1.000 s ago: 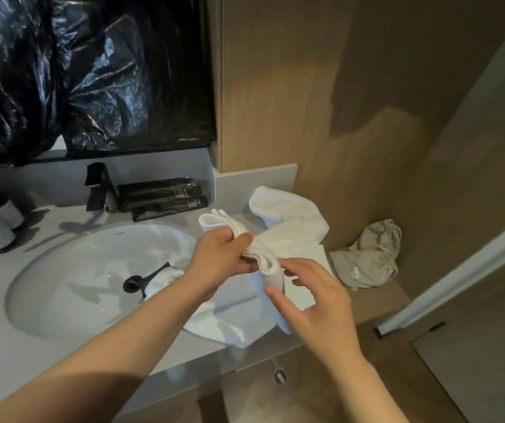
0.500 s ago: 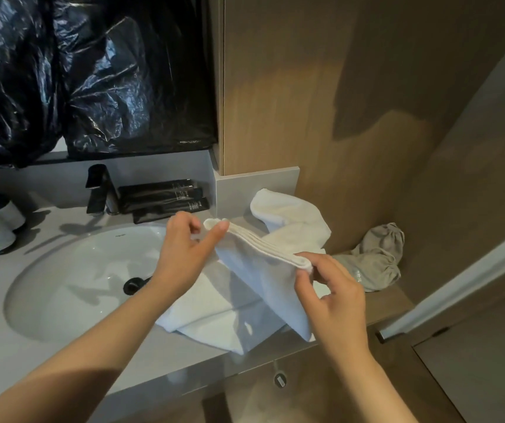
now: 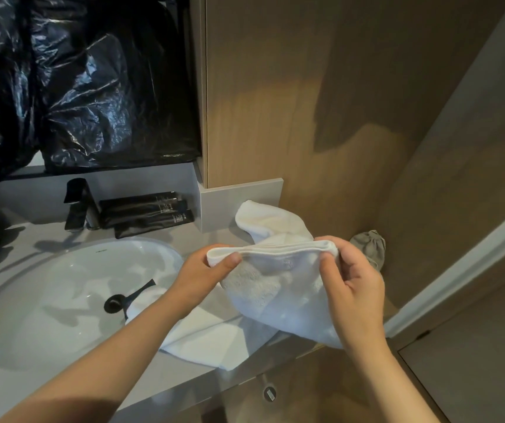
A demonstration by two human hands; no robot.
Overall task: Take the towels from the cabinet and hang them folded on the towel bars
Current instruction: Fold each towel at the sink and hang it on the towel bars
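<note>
A small white towel (image 3: 278, 285) hangs in the air over the right end of the counter, its top edge stretched level between my hands. My left hand (image 3: 205, 273) pinches the towel's left corner. My right hand (image 3: 352, 288) pinches its right corner. A second white towel (image 3: 202, 334) lies spread on the counter under it, with one end reaching into the sink. A third white towel (image 3: 266, 218) is bunched against the wall behind. No towel bar or cabinet is in view.
The grey counter (image 3: 62, 389) holds a white sink (image 3: 49, 297) with a black tap (image 3: 80, 206), black tubes (image 3: 144, 209) and bottles at the far left. Black plastic (image 3: 77, 77) covers the mirror. A grey cloth pouch (image 3: 370, 248) sits in the corner by the wooden wall.
My hands have moved apart and pulled the small towel's top edge out straight and level. The towel has opened from a bunched fold into a hanging sheet.
</note>
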